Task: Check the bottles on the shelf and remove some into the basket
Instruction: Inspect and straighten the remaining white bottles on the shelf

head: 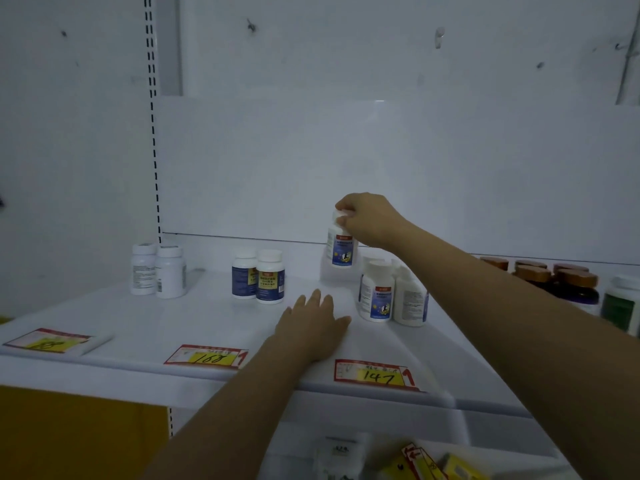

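Note:
On the white shelf [207,323] stand several white bottles. My right hand [370,220] grips the cap of one white bottle with a blue label [341,249], held just above the shelf near the back wall. Below my right forearm stand two similar blue-label bottles [377,292]. Another pair with blue and yellow labels [268,280] stands at the middle, and two plain white bottles [159,271] at the left. My left hand [311,327] lies flat and open on the shelf, holding nothing. No basket is in view.
Dark bottles with brown lids [554,278] and a green bottle [620,306] crowd the shelf's right end. Red-and-yellow price tags [377,374] line the front edge. A lower shelf holds small boxes [433,462]. A yellow surface [69,438] lies lower left.

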{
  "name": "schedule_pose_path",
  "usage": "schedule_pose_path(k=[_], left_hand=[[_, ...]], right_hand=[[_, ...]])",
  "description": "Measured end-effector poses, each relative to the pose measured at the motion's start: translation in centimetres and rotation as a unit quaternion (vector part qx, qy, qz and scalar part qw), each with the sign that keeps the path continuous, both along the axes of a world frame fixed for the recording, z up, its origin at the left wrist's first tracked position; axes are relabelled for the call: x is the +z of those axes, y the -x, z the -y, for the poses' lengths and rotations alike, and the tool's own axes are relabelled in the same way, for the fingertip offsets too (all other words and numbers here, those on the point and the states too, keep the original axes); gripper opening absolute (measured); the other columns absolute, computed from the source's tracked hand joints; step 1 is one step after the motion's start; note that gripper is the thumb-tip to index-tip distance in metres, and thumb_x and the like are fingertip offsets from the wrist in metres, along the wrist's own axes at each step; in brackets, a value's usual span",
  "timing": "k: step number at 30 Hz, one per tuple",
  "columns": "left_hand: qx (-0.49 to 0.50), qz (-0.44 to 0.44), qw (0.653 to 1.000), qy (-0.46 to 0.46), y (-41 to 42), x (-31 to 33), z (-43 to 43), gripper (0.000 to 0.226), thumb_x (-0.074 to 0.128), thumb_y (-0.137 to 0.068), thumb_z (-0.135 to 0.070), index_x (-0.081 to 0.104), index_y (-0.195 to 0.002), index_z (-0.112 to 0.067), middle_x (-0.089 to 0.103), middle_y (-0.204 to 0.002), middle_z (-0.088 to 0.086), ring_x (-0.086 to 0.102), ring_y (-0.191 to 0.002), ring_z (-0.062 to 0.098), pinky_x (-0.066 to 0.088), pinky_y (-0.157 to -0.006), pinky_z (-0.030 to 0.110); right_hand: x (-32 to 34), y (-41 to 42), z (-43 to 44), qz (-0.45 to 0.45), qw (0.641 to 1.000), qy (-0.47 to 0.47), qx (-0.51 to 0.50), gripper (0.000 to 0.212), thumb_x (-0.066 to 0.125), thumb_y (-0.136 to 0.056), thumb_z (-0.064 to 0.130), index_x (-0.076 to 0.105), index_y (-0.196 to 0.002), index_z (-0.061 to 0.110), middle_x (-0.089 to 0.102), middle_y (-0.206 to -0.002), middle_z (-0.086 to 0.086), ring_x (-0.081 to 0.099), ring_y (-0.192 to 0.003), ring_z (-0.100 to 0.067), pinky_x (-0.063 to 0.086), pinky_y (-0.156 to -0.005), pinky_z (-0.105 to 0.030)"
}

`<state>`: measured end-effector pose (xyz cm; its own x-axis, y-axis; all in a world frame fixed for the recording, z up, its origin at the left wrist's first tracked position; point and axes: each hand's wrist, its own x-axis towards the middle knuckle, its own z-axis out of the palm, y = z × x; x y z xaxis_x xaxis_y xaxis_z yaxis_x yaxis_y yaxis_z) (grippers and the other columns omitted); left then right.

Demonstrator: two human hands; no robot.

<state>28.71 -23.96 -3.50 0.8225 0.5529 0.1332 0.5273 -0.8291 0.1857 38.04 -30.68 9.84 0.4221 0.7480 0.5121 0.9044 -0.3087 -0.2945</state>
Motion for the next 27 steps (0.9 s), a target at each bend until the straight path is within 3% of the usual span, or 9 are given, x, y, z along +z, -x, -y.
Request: schedule_pose_path(k=[3, 13, 22, 27], left_hand=[[-0.002, -0.04, 0.999, -0.01, -0.1, -0.1, -0.2, 0.063, 0.016, -0.099, -0.05, 0.013, -0.15, -0.014, 0.006, -0.158, 0.006, 0.008, -0.145, 0.026, 0.009, -0.117, 0.045], [-0.004, -0.056, 0.998, -0.016, 0.1, -0.2, 0.0, 0.062, 0.013, -0.099, -0.048, 0.013, -0.15, -0.013, 0.008, -0.158, 0.005, 0.008, -0.145, 0.025, 0.007, -0.116, 0.045], [-0.005, -0.053, 0.999, -0.012, 0.1, -0.3, -0.2, 0.061, 0.014, -0.099, -0.048, 0.013, -0.15, -0.014, 0.009, -0.158, 0.005, 0.009, -0.145, 0.024, 0.008, -0.116, 0.044], [-0.005, -0.059, 0.998, -0.011, 0.2, -0.1, 0.0, 0.061, 0.014, -0.099, -0.048, 0.012, -0.15, -0.014, 0.008, -0.158, 0.005, 0.009, -0.145, 0.024, 0.008, -0.117, 0.045]], right_hand=[[-1.2, -0.8, -0.8, 0.0, 1.0, 0.02, -0.008, 0.04, 0.046, -0.097, 0.015, 0.049, -0.135, 0.006, 0.047, -0.142, -0.009, 0.043, -0.13, -0.023, 0.034, -0.1, -0.025], [-4.6, -1.9, -3.4, 0.011, 0.984, 0.165, -0.061, 0.035, 0.045, -0.092, 0.015, 0.055, -0.123, 0.002, 0.055, -0.126, -0.014, 0.053, -0.113, -0.031, 0.045, -0.098, -0.042], [-2.6, -2.8, -2.7, 0.045, 0.975, 0.203, -0.08, 0.04, 0.046, -0.096, 0.024, 0.054, -0.128, 0.001, 0.053, -0.133, -0.013, 0.048, -0.124, -0.028, 0.039, -0.101, -0.034], [-1.1, -4.7, -1.6, 0.029, 0.969, 0.219, -0.106, 0.036, 0.045, -0.096, 0.024, 0.057, -0.123, 0.002, 0.055, -0.131, -0.012, 0.051, -0.119, -0.027, 0.039, -0.101, -0.036]])
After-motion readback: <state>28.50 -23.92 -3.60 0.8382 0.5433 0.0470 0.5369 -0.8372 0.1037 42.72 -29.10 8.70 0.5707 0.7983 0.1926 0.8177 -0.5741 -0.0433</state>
